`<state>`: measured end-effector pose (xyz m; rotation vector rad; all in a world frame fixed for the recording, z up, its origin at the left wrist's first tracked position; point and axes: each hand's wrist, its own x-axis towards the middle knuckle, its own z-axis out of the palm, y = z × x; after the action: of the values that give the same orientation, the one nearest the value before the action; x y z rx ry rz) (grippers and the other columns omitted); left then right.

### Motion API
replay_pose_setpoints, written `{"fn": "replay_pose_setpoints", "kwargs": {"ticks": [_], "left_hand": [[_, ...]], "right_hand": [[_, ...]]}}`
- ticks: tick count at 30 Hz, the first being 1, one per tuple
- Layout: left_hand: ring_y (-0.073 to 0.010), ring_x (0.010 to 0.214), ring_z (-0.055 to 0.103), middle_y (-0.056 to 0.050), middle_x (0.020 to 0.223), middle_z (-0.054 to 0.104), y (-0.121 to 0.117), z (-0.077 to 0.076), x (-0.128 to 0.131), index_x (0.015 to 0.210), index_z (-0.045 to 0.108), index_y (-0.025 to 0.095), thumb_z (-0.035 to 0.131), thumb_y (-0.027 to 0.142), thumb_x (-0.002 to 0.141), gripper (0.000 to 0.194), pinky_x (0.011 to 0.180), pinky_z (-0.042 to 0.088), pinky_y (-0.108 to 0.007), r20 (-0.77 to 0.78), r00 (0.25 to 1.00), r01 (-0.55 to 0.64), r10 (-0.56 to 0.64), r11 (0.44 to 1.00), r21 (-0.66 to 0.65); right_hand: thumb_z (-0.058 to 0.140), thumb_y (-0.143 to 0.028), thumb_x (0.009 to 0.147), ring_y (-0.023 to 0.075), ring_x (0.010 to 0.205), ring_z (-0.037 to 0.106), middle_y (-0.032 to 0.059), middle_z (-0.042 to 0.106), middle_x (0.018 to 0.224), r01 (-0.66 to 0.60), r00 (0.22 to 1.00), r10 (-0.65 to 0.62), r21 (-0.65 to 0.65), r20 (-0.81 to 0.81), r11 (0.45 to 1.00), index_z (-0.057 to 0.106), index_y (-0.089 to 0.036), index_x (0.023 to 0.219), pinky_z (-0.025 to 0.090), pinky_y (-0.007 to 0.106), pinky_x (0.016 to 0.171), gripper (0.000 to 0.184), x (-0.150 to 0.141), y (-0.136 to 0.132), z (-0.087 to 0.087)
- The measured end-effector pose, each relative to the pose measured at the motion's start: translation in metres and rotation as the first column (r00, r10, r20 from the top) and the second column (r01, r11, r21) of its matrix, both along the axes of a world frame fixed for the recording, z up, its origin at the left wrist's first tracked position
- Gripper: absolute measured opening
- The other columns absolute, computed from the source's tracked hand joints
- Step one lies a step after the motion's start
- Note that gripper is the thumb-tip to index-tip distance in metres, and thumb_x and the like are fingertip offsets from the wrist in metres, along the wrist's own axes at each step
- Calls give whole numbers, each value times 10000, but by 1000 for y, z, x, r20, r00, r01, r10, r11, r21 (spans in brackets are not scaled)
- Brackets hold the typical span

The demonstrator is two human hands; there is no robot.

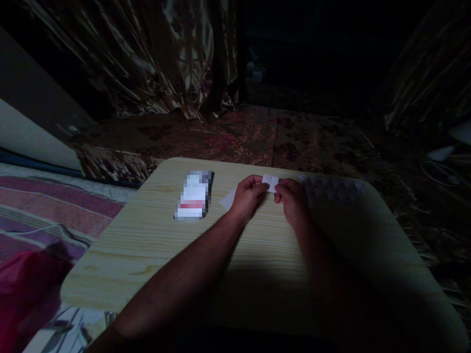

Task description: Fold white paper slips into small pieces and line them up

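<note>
Above the far half of the pale wooden tabletop [143, 245], the left forearm slants in from the near left corner, and the left hand [246, 198] pinches a small folded white paper [270, 182] by its left end, thumb across the front and fingers curled behind. The right forearm rises from the tabletop's near right side; the right hand [292, 198] clamps the paper's right end between thumb and bent fingers.

On the tabletop's left part, the phone [195, 196] has its lit screen blurred into blocks. Right of it on the tabletop, a flat white sheet [228, 200] is partly covered by the left hand. The fingertips behind the folded paper are hidden, and the right forearm sinks into shadow over the near edge. Toward the tabletop's far right corner, rows of small pale pieces [327, 189] are too dim to make out clearly.

The folded paper is held over the tabletop's far side, right of its middle: a bright, flat, roughly rectangular piece with a faint upright crease.
</note>
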<state>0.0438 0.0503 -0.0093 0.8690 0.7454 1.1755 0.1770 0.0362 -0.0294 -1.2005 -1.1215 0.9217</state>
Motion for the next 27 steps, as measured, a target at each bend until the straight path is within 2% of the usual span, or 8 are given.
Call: {"fn": "replay_pose_setpoints", "kwargs": {"ticks": [3, 7, 16, 22, 27], "left_hand": [[-40, 410, 320, 69, 481, 418, 0, 0, 0, 711, 570, 159, 752, 287, 643, 233, 420, 173, -204, -12, 999, 41, -41, 999, -4], [-47, 438, 353, 55, 507, 440, 0, -3, 0, 706, 576, 159, 760, 334, 655, 259, 433, 193, -201, -51, 998, 27, -26, 999, 18], [-46, 442, 338, 46, 527, 452, 2, -10, -1, 707, 580, 148, 719, 331, 710, 229, 441, 196, -211, -121, 993, 24, -13, 996, 85], [-42, 449, 329, 47, 536, 445, 2, -13, -1, 719, 575, 143, 711, 354, 727, 251, 448, 208, -210, -138, 990, 49, -33, 992, 112], [-43, 427, 339, 63, 521, 434, 2, -9, 2, 736, 525, 166, 703, 357, 732, 260, 426, 212, -197, -83, 996, -25, 33, 996, 90]], "right_hand": [[615, -331, 732, 107, 469, 443, -56, 507, 500, -12, 1000, 12, 10, -12, 1000, 569, -206, 715, 352, 253, 496, 135, 0, 0, 0], [610, -313, 726, 107, 472, 443, -55, 508, 503, -17, 1000, 17, 13, 8, 1000, 572, -206, 705, 347, 254, 497, 116, 0, -2, 2], [603, -290, 713, 107, 460, 424, -54, 496, 479, -61, 998, 61, -1, 9, 998, 569, -208, 664, 337, 258, 496, 102, 0, -3, 3], [596, -297, 733, 107, 471, 427, -48, 494, 479, -69, 995, 69, 0, 75, 998, 567, -201, 637, 340, 263, 510, 140, 0, -5, 6], [617, -298, 747, 103, 481, 452, -53, 520, 509, -68, 998, 68, 24, -7, 997, 590, -198, 749, 355, 248, 497, 103, -2, -4, 6]]}}
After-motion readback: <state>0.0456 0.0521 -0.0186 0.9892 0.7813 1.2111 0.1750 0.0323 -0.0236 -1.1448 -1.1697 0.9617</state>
